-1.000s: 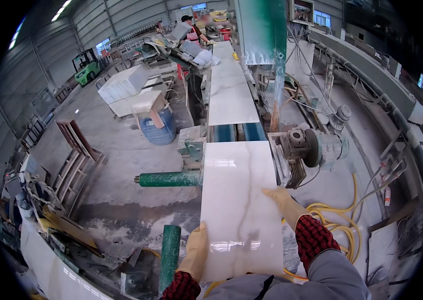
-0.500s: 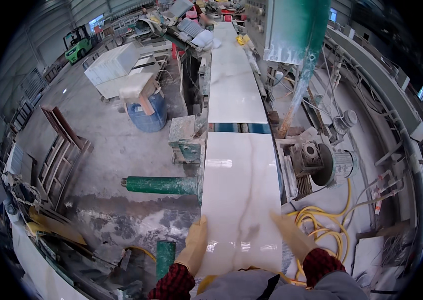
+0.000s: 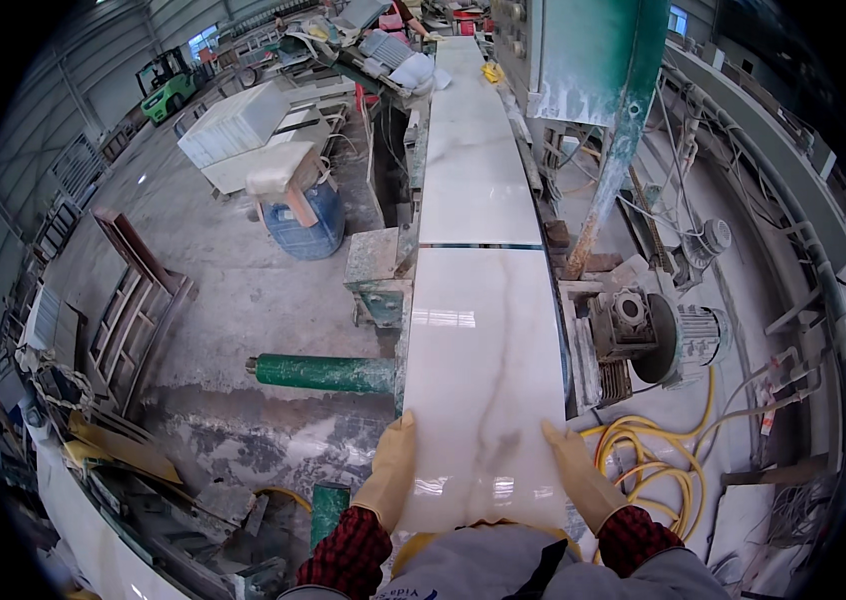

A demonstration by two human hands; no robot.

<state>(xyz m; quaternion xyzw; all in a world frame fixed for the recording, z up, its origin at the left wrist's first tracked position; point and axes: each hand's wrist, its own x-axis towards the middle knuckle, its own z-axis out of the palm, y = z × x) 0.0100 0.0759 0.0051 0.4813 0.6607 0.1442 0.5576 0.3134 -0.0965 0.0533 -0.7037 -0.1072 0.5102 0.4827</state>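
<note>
A polished white stone slab (image 3: pixel 483 360) with a grey-brown vein lies lengthwise in front of me on a narrow conveyor. My left hand (image 3: pixel 389 472), in a pale yellow glove, is closed on the slab's left edge near its close end. On the opposite edge, my right hand (image 3: pixel 583 478), gloved alike, grips the slab too; the fingertips under it are hidden. Beyond the slab's far end lies a second white slab (image 3: pixel 478 190) in line with it. Only a thin dark gap parts the two.
Right of the conveyor stand a motor (image 3: pixel 688 335), a green-and-white machine housing (image 3: pixel 588 70) and a coiled yellow hose (image 3: pixel 643 450). To the left, a green roller (image 3: pixel 323 373) juts out, with a blue barrel (image 3: pixel 305 225) farther off. Another person's hand (image 3: pixel 431 37) is at the far end.
The near slab has slid away from me with both my hands on it. Its gap to the far slab has narrowed, covering most of the blue strip.
</note>
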